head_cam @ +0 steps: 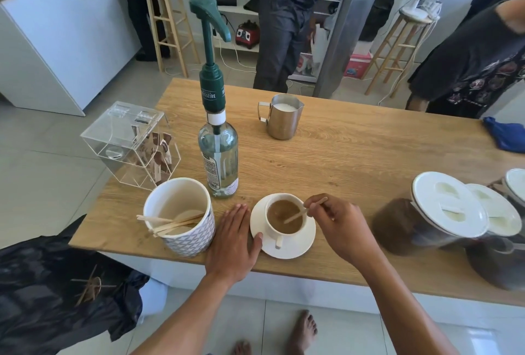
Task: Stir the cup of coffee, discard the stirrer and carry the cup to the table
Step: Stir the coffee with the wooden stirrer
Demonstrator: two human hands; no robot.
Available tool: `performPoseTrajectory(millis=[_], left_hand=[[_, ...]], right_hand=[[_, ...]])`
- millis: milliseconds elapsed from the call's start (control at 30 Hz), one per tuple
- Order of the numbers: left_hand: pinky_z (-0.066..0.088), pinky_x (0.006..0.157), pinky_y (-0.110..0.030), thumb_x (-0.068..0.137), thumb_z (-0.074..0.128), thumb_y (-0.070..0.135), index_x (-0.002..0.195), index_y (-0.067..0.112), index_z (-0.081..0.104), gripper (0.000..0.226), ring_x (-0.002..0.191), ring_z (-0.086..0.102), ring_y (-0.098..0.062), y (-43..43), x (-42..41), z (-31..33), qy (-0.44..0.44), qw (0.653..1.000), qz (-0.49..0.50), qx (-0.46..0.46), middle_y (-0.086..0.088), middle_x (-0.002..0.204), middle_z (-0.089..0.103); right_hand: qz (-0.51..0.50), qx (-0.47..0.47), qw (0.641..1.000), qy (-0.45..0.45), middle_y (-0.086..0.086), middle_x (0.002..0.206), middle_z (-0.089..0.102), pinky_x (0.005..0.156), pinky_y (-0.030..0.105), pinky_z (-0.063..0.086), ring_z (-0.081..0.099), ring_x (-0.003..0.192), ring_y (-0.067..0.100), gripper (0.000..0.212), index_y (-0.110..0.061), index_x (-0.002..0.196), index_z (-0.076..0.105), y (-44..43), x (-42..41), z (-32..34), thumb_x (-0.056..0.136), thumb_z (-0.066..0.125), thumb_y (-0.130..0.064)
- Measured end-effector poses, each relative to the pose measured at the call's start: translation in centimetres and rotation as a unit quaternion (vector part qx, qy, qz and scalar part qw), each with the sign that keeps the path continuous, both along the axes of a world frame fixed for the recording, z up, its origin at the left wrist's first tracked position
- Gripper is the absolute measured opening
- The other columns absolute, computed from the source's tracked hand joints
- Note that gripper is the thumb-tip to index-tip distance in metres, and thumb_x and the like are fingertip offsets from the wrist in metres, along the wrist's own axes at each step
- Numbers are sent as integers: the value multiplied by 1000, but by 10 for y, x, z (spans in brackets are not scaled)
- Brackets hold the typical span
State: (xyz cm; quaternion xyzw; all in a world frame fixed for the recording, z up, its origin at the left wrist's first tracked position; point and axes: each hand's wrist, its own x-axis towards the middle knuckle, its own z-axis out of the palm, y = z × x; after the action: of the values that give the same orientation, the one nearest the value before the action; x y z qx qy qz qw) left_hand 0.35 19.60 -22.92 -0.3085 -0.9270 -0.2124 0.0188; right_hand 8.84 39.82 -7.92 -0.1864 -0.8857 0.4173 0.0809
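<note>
Wooden desk: right hand pinches stirrer dipped in coffee cup, left hand flat beside it, fingers straight, thumb touching saucer.

The white ceramic cup, a thin wooden stirrer in it, sits on a round white saucer on the wooden tabletop. A patterned ceramic pot stands left of it, a green-pumped glass bottle behind both, a steel milk jug farther back.
</note>
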Motion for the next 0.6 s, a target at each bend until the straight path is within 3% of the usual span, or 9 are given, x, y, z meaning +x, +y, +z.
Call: performPoseTrajectory(millis=[100,200,300,400,467,600], left_hand=[[14,122,-38,100,26,51,151,11,36,66,149,22,-17,0,0,-1,-1,1000,0,-3,-4,158,34],[16,122,-38,100,27,51,150,11,37,65,148,23,-17,0,0,0,-2,1000,2,-4,-5,157,35],[17,122,-39,99,28,50,149,10,38,65,148,24,-18,0,0,1,-3,1000,1,-1,-5,157,36],[17,122,-39,99,29,50,149,10,38,64,148,25,-19,0,0,2,-1,1000,-2,5,-5,156,37],[17,121,-38,99,31,48,148,10,39,63,147,26,-20,0,1,2,2,1000,-3,6,-6,155,39],[16,121,-38,99,32,48,148,9,40,63,147,26,-20,0,1,2,4,1000,-3,4,-6,154,40]], right_hand=[[-41,19,999,12,-3,69,71,53,29,45,56,52,11,22,-27,80,68,5,1,2,95,56,-16],[-18,1,1000,15,-6,82,74,63,29,49,64,67,12,19,-29,85,69,2,-1,2,96,58,-18],[-1,-2,1000,-17,-1,81,75,64,35,49,63,68,22,23,-32,80,68,0,0,0,95,57,-18],[-45,21,999,23,-9,77,72,65,30,49,63,71,12,18,-24,87,70,4,1,2,95,57,-16],[-24,15,999,30,-15,82,72,68,26,50,64,76,5,16,-24,92,72,2,0,1,95,59,-15],[1,17,1000,-4,-11,75,72,61,31,51,63,63,10,22,-29,81,69,2,1,-1,94,58,-15]])
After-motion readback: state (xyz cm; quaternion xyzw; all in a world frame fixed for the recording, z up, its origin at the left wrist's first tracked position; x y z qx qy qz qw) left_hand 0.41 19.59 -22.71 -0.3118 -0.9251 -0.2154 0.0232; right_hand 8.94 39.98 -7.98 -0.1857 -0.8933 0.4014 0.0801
